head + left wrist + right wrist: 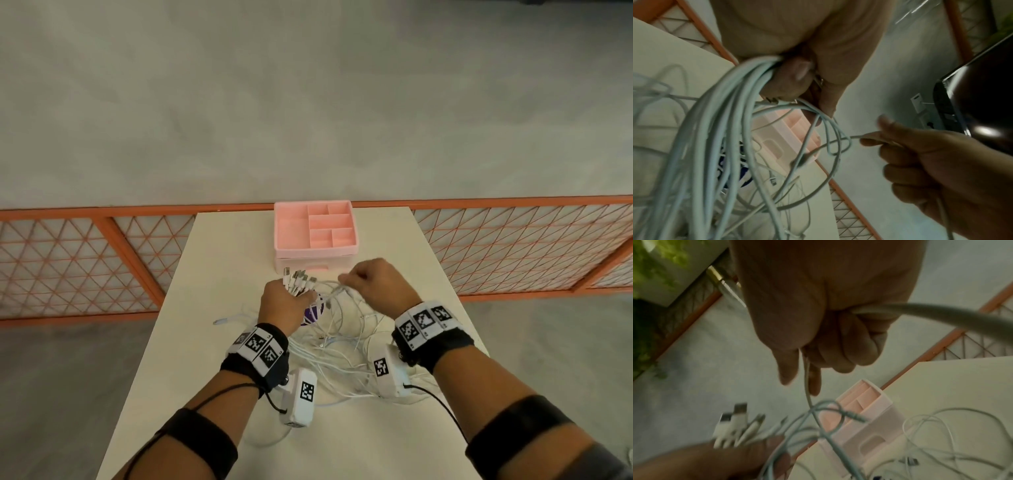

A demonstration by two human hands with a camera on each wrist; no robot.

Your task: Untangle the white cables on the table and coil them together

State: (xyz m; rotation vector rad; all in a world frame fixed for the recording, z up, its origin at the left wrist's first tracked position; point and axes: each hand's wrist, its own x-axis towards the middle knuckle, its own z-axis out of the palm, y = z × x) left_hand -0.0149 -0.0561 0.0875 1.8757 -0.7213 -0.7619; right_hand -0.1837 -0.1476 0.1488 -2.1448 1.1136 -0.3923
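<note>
Several white cables [337,346] lie tangled on the white table [212,260] under my raised hands. My left hand [286,298] grips a bundle of them, and their plug ends [298,279] fan out above its fist. In the left wrist view the bundle [719,113] hangs down from the left hand [797,78]. My right hand [371,277] pinches a single cable [806,386] between thumb and fingers, just right of the left hand; the right hand [818,321] has the rest of that cable running out of its fist.
A pink divided organizer box [313,229] stands at the table's far middle, just beyond my hands. A purple-and-white object [313,313] lies under the cables. An orange mesh fence [85,253] runs behind the table. One loose plug end [219,321] lies at left.
</note>
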